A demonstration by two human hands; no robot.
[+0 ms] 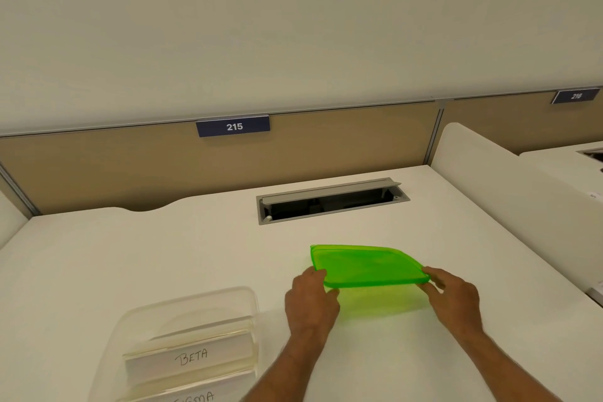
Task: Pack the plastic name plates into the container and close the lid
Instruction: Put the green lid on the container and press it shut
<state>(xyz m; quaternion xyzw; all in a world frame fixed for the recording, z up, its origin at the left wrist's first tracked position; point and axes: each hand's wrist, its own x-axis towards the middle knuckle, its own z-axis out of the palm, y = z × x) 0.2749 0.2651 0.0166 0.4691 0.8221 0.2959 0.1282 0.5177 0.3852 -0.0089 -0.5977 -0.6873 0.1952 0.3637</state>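
A bright green square lid [368,266] is held just above the white desk, tilted with its near edge raised. My left hand [310,299] grips its near left corner and my right hand [455,295] grips its near right corner. At the lower left stands a clear plastic container [225,299] with no lid on it. Inside it lie clear plastic name plates, one labelled BETA [191,357] and another below it [195,396] cut off by the frame edge.
A grey cable hatch [332,199] is set open into the white desk [130,254] behind the lid. A tan partition with a blue 215 sign [233,126] bounds the back. A white divider [509,179] rises on the right.
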